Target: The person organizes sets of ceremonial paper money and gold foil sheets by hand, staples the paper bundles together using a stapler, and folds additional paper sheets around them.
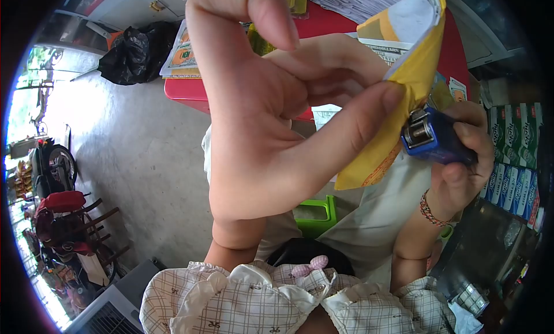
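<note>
The left hand [259, 132], loosely curled, pinches a folded yellow paper packet [418, 71] under its thumb; the right hand [470, 143] grips a blue stapler [441, 141], metal end at the packet's side. Beyond, on the red table [183, 92], printed banknotes [182, 54] read "100" and "DOLLARS". Lettering on green boxes [513, 135] is too blurred.

Head view of a person's two hands at work. The left hand [283, 115] pinches a folded yellow paper piece [418, 68] between thumb and fingers; the right hand [461, 155], with a braided bracelet [430, 210] at its wrist, grips a blue tool [441, 138] with metal parts, its end against the paper. Farther off stands a red table [332, 25] bearing printed notes [183, 56]; a black bag [135, 51] lies to its left.
</note>
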`<state>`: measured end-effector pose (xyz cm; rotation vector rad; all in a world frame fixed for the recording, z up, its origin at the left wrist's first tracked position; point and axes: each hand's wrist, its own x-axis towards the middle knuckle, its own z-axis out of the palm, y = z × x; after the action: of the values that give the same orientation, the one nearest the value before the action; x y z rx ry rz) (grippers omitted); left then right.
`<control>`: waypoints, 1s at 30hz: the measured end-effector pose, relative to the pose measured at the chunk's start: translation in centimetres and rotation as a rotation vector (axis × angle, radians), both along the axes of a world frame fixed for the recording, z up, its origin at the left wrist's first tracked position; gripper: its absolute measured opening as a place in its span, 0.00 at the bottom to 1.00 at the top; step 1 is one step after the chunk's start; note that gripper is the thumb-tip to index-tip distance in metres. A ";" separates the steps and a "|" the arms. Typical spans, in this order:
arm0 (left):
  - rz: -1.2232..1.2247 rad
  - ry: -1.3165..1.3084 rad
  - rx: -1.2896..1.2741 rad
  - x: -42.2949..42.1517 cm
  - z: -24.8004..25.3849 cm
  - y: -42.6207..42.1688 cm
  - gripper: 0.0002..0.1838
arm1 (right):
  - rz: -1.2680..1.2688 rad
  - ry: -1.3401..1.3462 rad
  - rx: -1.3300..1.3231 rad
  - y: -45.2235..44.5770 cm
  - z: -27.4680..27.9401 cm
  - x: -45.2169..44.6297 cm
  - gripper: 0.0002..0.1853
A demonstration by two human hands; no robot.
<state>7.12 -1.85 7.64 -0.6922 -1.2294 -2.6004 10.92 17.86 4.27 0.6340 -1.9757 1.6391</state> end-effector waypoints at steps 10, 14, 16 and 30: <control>0.043 0.014 0.006 -1.0 -1.5 -0.2 0.30 | -0.156 0.136 0.142 -0.9 0.4 0.5 0.22; 0.042 0.052 -0.035 -1.6 -2.3 -0.5 0.29 | -0.242 0.214 0.219 -1.1 0.7 0.7 0.21; -0.001 0.010 -0.047 -1.2 -1.2 -0.7 0.29 | -0.244 0.282 0.305 -0.9 0.8 0.7 0.20; -0.018 0.030 0.085 -0.3 0.3 0.2 0.30 | -0.213 0.064 0.085 0.3 -0.4 1.4 0.30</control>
<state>6.79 -1.65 7.90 -0.7258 -1.1016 -2.6297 12.28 18.17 3.82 0.4822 -1.9994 1.3982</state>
